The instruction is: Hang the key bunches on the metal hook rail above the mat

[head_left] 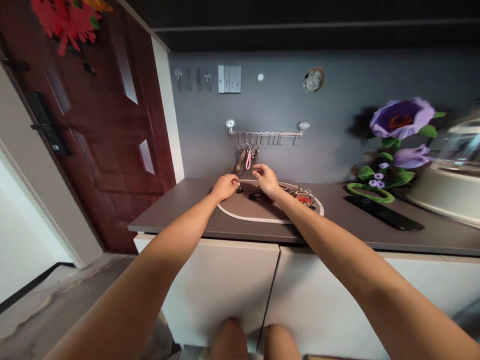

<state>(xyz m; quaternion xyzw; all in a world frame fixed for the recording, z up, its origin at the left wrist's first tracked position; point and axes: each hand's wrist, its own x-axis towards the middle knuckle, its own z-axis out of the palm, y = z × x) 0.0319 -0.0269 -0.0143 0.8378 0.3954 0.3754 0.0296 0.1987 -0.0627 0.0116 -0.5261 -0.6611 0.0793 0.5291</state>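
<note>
My left hand (225, 187) rests low over the left part of a white-rimmed oval mat (240, 216), its fingers curled together. Whether anything is in them I cannot make out; a small dark round item (240, 190) lies just beside the fingertips. My right hand (266, 179) hovers above the mat, fingers bent with a gap between thumb and forefinger and nothing visible in it. Just left of it, a pink strap keychain (248, 160) and a brown key holder (240, 161) hang from a hook rail (266, 133). A pile of keys and keychains (302, 197), partly red, lies behind my right wrist.
Purple flowers (403, 120) with a green base stand on the right of the counter (360, 232), by a black flat object (384, 212) and a large cream container (450, 185). A dark shelf (300, 35) overhangs the counter. At left is a red-brown door (112, 150).
</note>
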